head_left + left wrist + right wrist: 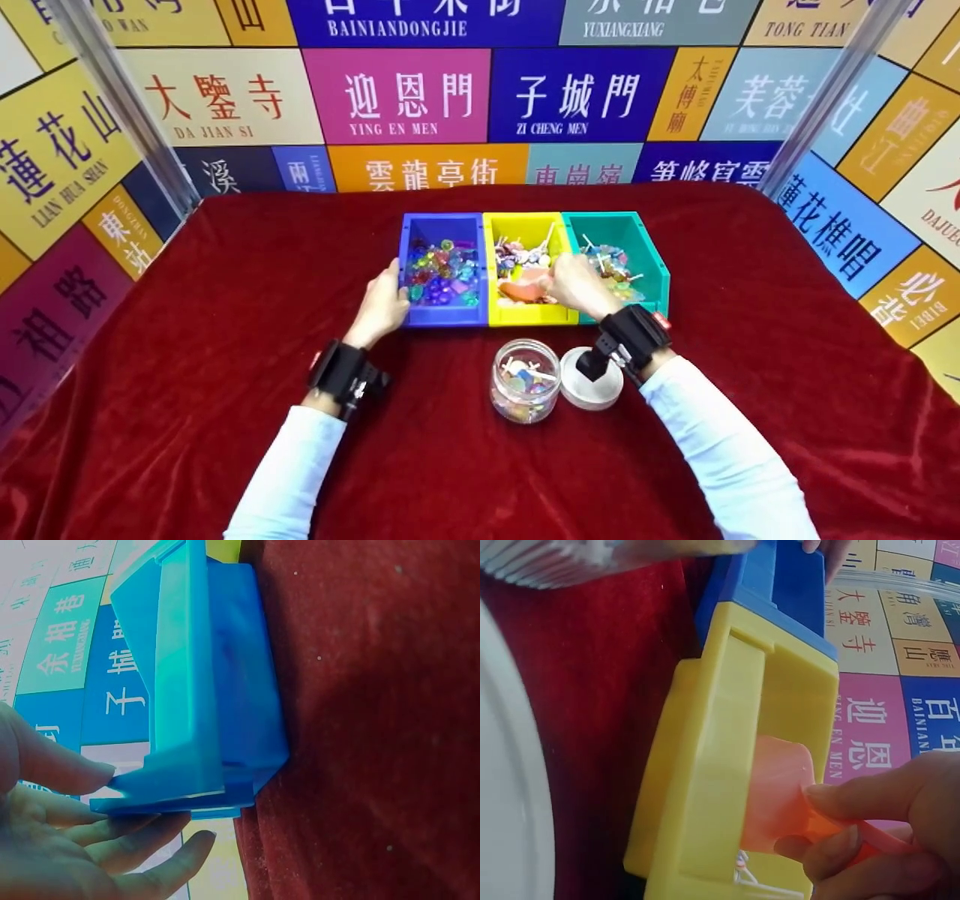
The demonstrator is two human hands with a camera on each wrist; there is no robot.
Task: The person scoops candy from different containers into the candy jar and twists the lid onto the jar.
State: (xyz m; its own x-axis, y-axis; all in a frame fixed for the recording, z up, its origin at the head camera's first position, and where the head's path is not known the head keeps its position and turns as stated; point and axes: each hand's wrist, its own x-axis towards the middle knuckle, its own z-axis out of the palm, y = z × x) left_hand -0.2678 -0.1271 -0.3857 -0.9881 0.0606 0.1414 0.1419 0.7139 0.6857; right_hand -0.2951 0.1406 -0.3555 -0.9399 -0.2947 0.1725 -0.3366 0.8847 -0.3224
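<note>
Three joined bins, one blue (442, 318), one yellow (529, 316) and one green (658, 274), stand in a row on a red cloth. My left hand (381, 304) grips the outer side edge of the blue bin, thumb on one face and fingers on the other in the left wrist view. In my right hand (581, 283) is a pinkish-orange scoop (776, 784), held by its handle between thumb and fingers. The scoop's head dips inside the yellow bin among lollipops (517, 253). Colourful gem-like pieces (442, 281) fill the blue bin; wrapped sweets (619, 262) lie in the green one.
In front of the yellow bin stands a clear jar (525, 409) partly filled with sweets and lollipops. A round whitish lid (592, 394) lies beside it, under the right wrist. Behind the table rises a wall of coloured sign panels (405, 97), with metal posts at both sides.
</note>
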